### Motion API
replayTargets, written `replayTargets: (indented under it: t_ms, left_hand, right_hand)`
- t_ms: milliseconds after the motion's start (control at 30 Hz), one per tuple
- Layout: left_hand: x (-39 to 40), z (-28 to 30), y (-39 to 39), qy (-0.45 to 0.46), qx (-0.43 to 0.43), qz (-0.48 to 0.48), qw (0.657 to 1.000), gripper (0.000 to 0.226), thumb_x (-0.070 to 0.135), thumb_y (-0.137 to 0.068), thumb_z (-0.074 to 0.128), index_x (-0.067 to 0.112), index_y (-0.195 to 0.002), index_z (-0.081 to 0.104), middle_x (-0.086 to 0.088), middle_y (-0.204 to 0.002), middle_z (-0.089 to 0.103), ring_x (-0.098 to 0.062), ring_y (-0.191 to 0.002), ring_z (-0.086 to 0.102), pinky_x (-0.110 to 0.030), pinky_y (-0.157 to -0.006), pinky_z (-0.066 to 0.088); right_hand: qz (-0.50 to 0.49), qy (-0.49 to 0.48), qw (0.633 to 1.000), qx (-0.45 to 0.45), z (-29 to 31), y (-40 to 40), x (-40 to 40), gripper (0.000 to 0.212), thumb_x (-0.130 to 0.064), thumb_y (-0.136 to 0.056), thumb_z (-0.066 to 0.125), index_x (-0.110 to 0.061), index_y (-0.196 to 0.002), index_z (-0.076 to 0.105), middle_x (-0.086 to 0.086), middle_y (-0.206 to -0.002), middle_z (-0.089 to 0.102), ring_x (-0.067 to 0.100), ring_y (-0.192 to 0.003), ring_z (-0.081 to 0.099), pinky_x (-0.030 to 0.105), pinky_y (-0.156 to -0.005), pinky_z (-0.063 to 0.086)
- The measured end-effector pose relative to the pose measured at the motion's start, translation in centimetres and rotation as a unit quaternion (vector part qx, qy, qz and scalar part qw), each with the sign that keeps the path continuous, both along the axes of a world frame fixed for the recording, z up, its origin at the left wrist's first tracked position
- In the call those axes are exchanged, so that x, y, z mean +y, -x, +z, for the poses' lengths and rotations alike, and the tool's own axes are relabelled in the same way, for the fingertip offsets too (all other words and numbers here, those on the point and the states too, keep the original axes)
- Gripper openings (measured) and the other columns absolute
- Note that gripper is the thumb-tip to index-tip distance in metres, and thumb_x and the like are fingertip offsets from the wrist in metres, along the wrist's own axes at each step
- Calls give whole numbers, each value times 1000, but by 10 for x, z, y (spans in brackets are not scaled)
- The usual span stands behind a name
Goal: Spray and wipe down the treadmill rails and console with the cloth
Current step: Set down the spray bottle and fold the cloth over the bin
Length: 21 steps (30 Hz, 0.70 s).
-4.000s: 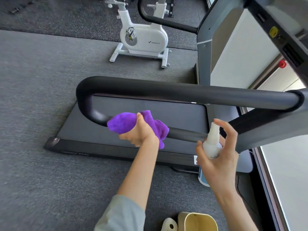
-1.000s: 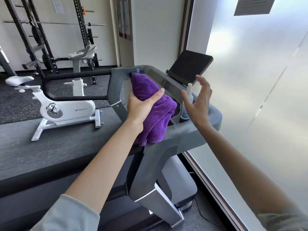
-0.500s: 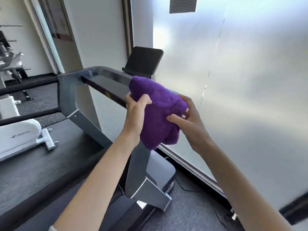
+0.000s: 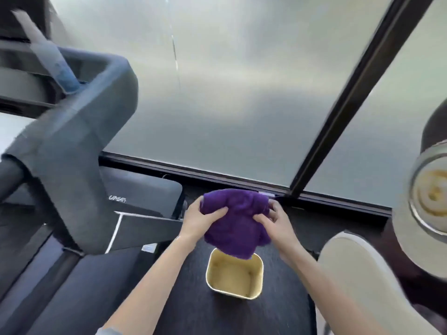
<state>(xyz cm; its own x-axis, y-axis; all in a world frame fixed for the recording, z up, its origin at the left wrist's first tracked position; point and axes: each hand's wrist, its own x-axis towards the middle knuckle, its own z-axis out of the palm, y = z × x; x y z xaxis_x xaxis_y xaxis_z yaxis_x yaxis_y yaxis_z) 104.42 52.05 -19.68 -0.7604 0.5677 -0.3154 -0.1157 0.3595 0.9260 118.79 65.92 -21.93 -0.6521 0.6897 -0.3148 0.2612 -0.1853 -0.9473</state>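
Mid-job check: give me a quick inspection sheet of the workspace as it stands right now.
Surface: dark floor beside the treadmill; blurred.
Job's things: purple cloth bunched in both hands, above the open yellow bin; spray bottle stands in the console's corner pocket, blurred.
Clutter: pale rounded object at lower right, round metal-rimmed thing at right edge; too blurred to identify.
Grips: left hand and right hand both closed on the cloth.
Cables: thin cord at the window base, barely visible.
Surroundings: frosted window with dark frame.
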Motion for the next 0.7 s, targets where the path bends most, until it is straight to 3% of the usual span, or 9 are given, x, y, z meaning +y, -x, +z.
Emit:
replayTargets:
  t_ms: [167,300,400,567,700]
  left_hand:
    - [30,-136,-32,139,3,-65,988,27,24,-74,83,13,-91,66,-6,-91,71,-26,-94,64,-40,-85,52]
    - [42,-227,-37,203,-19,-101,974,23,21,-77,80,13,-93,67,-4,-88,70,-22,-86,63,-30,-78,47]
    - [49,-284,-32,256,-16,-128,958,24,20,-78,79,11,-97,68,-10,-92,71,-28,-92,64,-34,-82,46]
    - [52,-342,-26,351,-39,-154,923,39,28,-85,71,19,-121,63,-8,-117,66,-26,-115,58,-35,-99,44]
    - [52,-356,-28,384,-43,-159,908,37,26,-92,58,18,-128,59,-10,-128,62,-27,-122,54,-33,-103,41]
  right_hand:
    - [-6,29,990,-140,-119,-42,18,30,7,-89,59,-16,-109,55,13,-111,69,20,-98,63,35,-90,52]
    - [-21,55,977,-206,-203,-49,28,28,1,-88,64,-20,-104,57,3,-96,67,21,-94,64,38,-90,53]
    - [-21,67,965,-252,-258,-45,31,28,0,-87,66,-17,-109,59,-2,-92,65,19,-93,61,36,-92,50]
    - [-17,105,943,-316,-313,-35,29,45,-13,-93,66,-10,-135,51,11,-123,62,24,-119,58,31,-102,42]
    - [-22,104,932,-347,-325,-26,27,45,-10,-93,63,-11,-137,52,13,-136,57,24,-126,53,26,-101,38]
